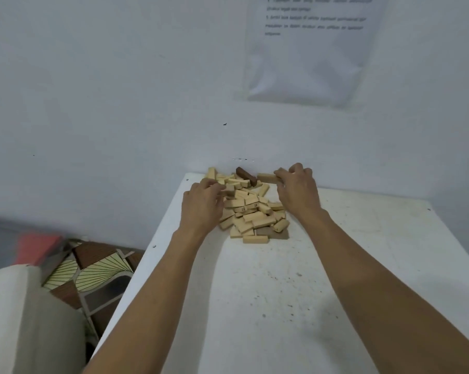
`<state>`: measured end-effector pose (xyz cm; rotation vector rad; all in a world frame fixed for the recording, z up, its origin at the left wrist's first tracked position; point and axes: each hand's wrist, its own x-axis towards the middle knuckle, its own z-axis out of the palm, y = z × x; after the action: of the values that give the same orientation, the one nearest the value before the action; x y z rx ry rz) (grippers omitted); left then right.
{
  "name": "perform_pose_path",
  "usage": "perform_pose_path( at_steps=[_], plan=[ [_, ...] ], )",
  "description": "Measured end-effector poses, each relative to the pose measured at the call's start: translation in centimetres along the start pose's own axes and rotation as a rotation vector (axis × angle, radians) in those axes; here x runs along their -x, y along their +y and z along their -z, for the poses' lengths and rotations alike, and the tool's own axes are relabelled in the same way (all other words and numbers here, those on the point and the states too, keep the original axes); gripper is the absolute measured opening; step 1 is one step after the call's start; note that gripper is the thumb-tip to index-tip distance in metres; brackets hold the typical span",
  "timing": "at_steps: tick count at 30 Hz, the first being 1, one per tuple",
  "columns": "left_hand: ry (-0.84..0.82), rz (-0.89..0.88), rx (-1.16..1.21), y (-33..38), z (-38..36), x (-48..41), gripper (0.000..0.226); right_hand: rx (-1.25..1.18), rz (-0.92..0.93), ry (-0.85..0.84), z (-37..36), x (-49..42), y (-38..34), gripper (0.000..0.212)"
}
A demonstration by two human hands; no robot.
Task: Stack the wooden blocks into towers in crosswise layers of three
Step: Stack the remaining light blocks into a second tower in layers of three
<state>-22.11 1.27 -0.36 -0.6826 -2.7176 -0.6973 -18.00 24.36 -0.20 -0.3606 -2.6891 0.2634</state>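
A loose pile of several light wooden blocks (250, 209) lies at the far end of the white table (281, 306), against the wall. One dark brown block (246, 176) sits on top at the back. My left hand (202, 206) is at the pile's left edge, fingers curled round a light block (229, 188). My right hand (298, 188) is at the pile's right back corner and pinches the end of a light block (267, 177) that points left. No tower stands on the table.
The white wall (147, 103) rises right behind the pile, with a printed sheet (311, 47) taped high on it. The table's left edge (147, 260) drops to a patterned floor (93, 276). A pale cloth shape (25, 319) fills the lower left.
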Motion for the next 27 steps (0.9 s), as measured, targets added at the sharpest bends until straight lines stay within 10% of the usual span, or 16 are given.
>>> perform_pose_path(
  at_steps=[27],
  plan=[
    [-0.008, 0.009, -0.025, -1.5, -2.3, -2.2, 0.03, 0.051, 0.013, 0.057, -3.4, -2.3, 0.5, 0.013]
  ],
)
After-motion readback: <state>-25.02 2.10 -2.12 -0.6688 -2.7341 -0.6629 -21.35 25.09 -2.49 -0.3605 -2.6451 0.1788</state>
